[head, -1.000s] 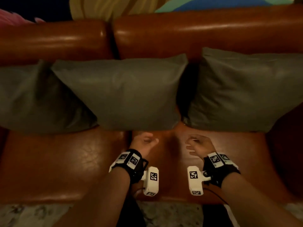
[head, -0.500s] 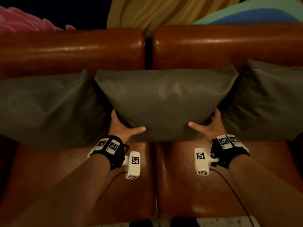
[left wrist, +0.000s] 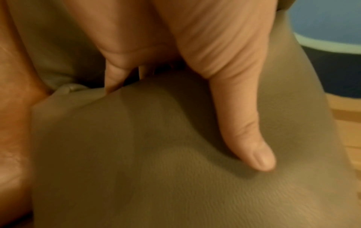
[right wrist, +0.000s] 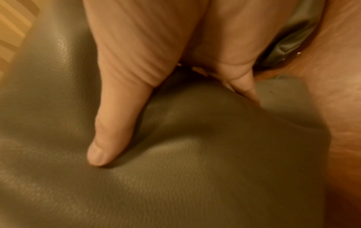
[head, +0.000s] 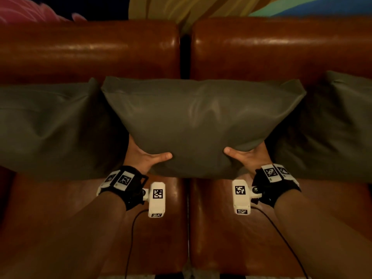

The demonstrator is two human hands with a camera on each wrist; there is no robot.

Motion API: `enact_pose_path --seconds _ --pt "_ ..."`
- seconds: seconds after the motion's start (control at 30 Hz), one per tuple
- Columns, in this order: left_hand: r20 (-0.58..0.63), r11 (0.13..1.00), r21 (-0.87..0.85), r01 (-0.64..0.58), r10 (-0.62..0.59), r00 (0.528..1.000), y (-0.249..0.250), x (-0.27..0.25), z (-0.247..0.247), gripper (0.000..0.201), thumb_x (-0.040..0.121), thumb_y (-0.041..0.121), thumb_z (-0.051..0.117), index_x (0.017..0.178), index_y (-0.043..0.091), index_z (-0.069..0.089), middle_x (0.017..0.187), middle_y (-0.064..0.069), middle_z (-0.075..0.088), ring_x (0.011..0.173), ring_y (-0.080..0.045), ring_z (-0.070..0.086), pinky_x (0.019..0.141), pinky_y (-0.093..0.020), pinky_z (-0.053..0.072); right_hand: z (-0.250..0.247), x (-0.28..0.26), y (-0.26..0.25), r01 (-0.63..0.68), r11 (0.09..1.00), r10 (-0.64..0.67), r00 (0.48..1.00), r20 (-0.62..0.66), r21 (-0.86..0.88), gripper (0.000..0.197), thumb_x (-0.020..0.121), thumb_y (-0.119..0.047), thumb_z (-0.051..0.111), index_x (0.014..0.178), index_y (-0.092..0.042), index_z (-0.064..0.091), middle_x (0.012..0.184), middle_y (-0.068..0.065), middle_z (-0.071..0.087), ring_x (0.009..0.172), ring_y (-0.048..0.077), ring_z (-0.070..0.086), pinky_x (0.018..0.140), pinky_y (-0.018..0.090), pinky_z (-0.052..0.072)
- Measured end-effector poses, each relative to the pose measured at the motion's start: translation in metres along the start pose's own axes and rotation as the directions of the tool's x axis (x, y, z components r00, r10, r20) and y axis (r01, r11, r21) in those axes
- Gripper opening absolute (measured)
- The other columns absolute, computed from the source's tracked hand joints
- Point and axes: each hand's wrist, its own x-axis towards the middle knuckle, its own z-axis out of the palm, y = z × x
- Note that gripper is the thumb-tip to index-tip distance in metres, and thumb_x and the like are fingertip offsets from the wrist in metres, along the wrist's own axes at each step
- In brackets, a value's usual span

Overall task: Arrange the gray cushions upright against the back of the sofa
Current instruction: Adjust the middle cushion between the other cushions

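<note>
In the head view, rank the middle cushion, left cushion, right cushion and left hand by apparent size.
1. Middle cushion, whole and nearest the camera.
2. Left cushion and right cushion: both cut off by the frame and overlapped, so unranked.
3. Left hand, clearly smallest.

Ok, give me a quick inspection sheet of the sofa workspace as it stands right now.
Surface: brown leather sofa, seat bare in front.
Job's things: middle cushion held at its lower corners; left cushion and right cushion lean on the backrest.
Clutter: nothing seen.
Grippers: left hand and right hand grip the middle cushion, thumbs in front.
Cables: black cables trail from both wrist cameras.
Surroundings: coloured fabric behind the sofa.
</note>
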Motion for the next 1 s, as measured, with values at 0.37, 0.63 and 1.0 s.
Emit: enact_pose_path --seconds 0.37,0.63,1.0 --pt "-0.12 0.998 0.03 0.06 -0.056 0.991 0.001 -0.002 -0.006 0.115 0.047 0.016 0.099 0.145 0.012 0.038 0.139 0.0 0.057 0.122 -0.011 0.057 0.098 -0.01 0.046 0.016 0.005 -0.009 -0.058 0.996 0.065 0.993 0.103 -0.07 0.109 0.055 -0.047 0.099 0.146 -0.019 0.046 0.136 -0.009 0.058 0.127 0.012 0.055 0.108 0.027 0.04" --pt "-0.174 0.932 -0.111 0.345 -0.36 0.917 -0.002 -0.02 0.017 0.119 0.065 0.035 0.091 0.158 0.021 0.019 0.151 0.003 0.044 0.132 -0.016 0.048 0.109 -0.029 0.037 0.01 -0.026 0.022 -0.198 0.971 0.208 0.976 -0.059 0.135 0.13 0.055 -0.061 0.096 0.157 -0.047 0.016 0.15 -0.019 0.046 0.141 0.015 0.047 0.116 0.057 0.043" --pt "0.095 0.712 -0.41 0.57 -0.588 0.803 0.009 -0.035 0.021 0.086 0.085 0.026 0.076 0.152 0.043 0.025 0.131 0.004 0.051 0.121 -0.041 0.058 0.1 -0.059 0.049 0.042 -0.037 0.024 -0.46 0.8 0.458 0.883 0.101 0.386 0.062 0.084 -0.051 0.079 0.133 -0.059 0.042 0.146 -0.003 0.058 0.123 0.042 0.064 0.095 0.061 0.057"
